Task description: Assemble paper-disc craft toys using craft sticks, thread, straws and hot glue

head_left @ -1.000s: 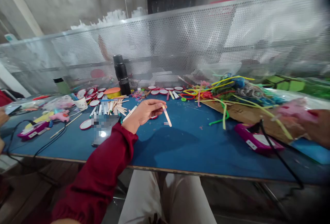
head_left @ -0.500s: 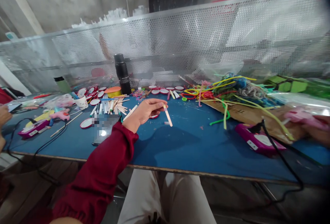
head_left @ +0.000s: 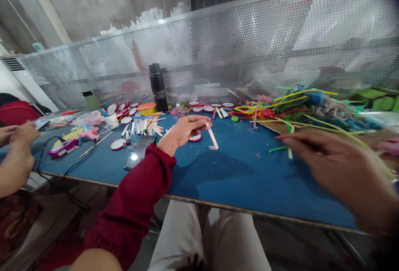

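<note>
My left hand [head_left: 190,129], in a dark red sleeve, pinches the upper end of a flat wooden craft stick [head_left: 213,138]. The stick slants downward over the blue table [head_left: 212,179]. Close to its lower tip is a small pale strip [head_left: 212,148]; whether the two touch I cannot tell. My right hand [head_left: 330,167] is over the table's right side, slightly blurred, with thumb and fingertips together. Anything between those fingertips is too small to make out. Partly behind that hand, at the right edge, lies a pink glue gun [head_left: 389,147].
Left of my arm are a phone [head_left: 135,158], markers and sticks [head_left: 149,125], and red-rimmed white discs [head_left: 117,144]. A black bottle [head_left: 158,88] stands before the perforated metal screen [head_left: 218,55]. Pipe cleaners and yarn [head_left: 311,104] heap at right. Another person's hands [head_left: 18,150] work at far left.
My right hand has come from the right edge toward the middle, away from the glue gun. My left hand still holds the craft stick. The view has shifted slightly left.
</note>
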The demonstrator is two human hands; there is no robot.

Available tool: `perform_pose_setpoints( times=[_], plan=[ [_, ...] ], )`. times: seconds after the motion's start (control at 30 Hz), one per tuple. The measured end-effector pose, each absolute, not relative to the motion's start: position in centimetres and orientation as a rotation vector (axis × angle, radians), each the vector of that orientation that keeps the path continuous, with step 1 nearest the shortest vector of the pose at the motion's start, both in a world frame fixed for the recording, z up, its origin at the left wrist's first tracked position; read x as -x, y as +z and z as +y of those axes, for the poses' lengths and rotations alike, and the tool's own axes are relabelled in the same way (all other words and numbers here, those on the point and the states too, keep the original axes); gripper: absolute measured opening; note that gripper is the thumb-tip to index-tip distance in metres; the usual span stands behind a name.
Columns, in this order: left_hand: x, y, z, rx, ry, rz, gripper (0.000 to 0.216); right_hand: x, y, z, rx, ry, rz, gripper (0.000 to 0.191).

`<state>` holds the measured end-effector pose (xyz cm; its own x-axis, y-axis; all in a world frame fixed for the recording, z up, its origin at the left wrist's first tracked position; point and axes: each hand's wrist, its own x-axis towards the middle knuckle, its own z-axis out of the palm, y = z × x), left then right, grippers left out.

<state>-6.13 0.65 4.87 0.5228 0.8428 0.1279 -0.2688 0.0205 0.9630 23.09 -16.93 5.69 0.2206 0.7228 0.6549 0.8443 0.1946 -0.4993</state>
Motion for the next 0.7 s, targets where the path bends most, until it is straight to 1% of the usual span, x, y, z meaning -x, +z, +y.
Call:
perform_pose_setpoints(
  times=[0.07,0.13,0.23,0.4,0.5,0.7],
  plan=[
    [6.4,5.0,0.9,-1.267,0.948,0.551,0.023,-19.9,5.8,-13.8,1.463,0.214,-1.625,0.034],
    [6.7,5.1,1.1,-1.277,0.94,0.531,0.027,-17.3,6.2,-10.8,1.428,0.375,-1.672,0.032],
    [6.9,5.0,1.3,-1.311,0.915,0.539,0.033,-15.0,7.1,-7.2,1.406,0.546,-1.647,0.035],
    [6.9,4.6,1.5,-1.365,0.914,0.562,0.036,-14.1,7.6,-4.2,1.346,0.682,-1.682,0.035],
    [6.8,4.5,1.5,-1.386,0.888,0.568,0.037,-13.9,7.4,-3.9,1.335,0.759,-1.675,0.036],
    [6.8,4.5,1.5,-1.397,0.875,0.608,0.04,-13.4,6.8,-4.1,1.242,0.91,-1.606,0.031]
  ],
)
